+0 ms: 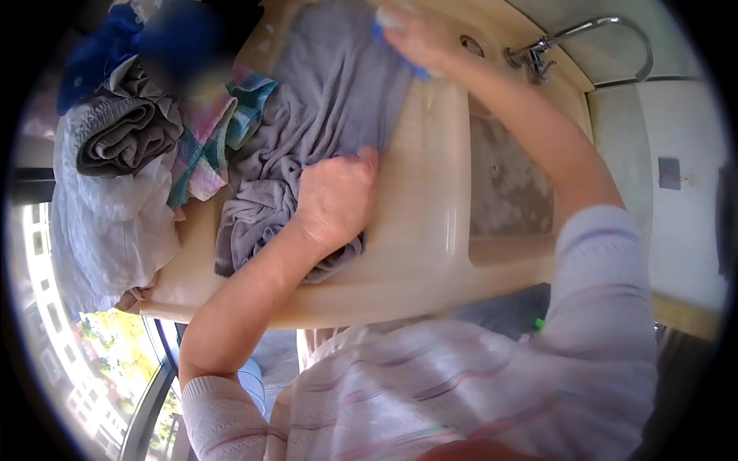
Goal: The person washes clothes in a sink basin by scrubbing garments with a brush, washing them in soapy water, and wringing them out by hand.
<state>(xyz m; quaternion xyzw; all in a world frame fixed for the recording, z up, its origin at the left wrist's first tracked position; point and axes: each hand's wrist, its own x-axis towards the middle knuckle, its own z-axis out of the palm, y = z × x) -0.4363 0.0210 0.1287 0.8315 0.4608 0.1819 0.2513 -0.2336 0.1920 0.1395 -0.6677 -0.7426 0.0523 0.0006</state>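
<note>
From the head view, glossy beige desk space runs beside a sunken basin of the same smooth material, holding cloudy water with pale patches of foam. A shiny metal faucet with a curved spout stands at the far side, near a round drain opening. At lower left, a window shows bright foliage and a building.

A grey cloth with a soft, towel-like nap lies lengthwise over the desk. Its far part is spread fairly flat; the part nearer the person is bunched into thick, rumpled folds close to the front edge. To its left sits a heap: a thin, crinkled white cloth, a rolled grey-brown cloth on top of it, a checked cloth in pink, green and white, and a blue cloth.

The left hand is closed in a loose fist, back upward, on the right-hand side of the grey cloth, gripping it just above the bunched folds. The right hand, blurred, is curled around a blue-and-white object at the far right edge of the grey cloth; its exact shape is unclear.
</note>
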